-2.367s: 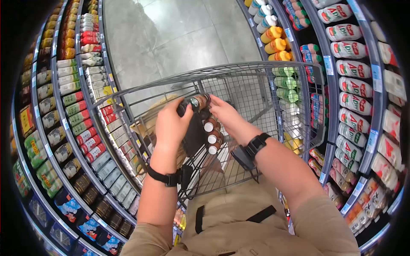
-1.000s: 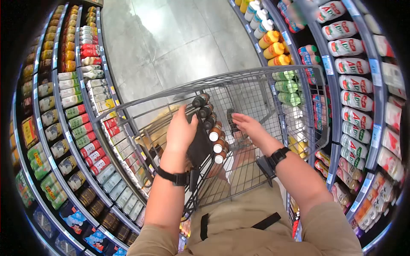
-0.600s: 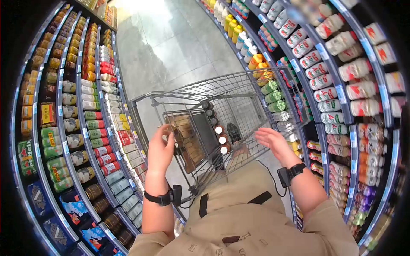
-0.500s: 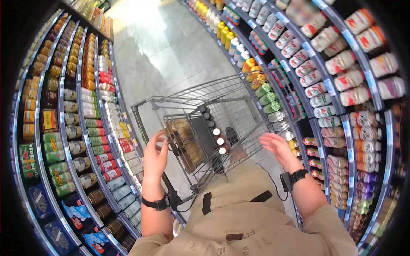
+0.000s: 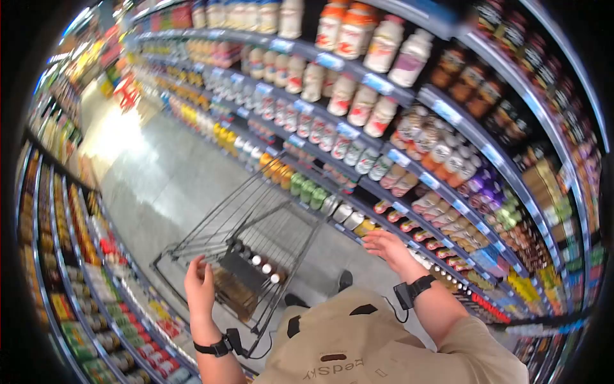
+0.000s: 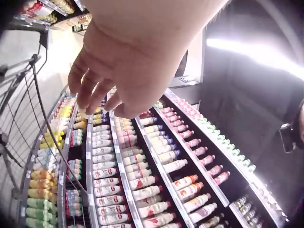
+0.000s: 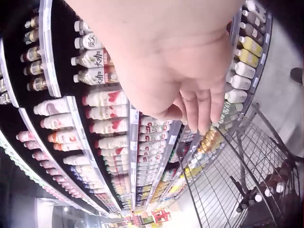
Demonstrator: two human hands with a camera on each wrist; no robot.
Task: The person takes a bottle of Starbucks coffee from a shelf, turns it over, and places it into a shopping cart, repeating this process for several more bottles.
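My left hand hovers beside the handle end of a grey wire shopping cart, holding nothing, its fingers loosely bent. My right hand is in the air off the cart's other side, fingers extended and nothing in them. Inside the cart stands a row of several bottles, some dark-capped and some white-capped, next to a black panel. A flat brown item lies beyond that panel. Both palms show bare in the wrist views, the left hand and the right hand apart from the shelves.
Shelves of bottled drinks run along the right side of the aisle. Opposite them, a second shelf row holds cans and packs. Grey floor stretches ahead between the two rows. The person's shoes stand close behind the cart.
Both hands have come away from the dark bottle they handled in the cart and moved apart. The head view has swung right, so more of the right shelves shows and the cart sits lower left.
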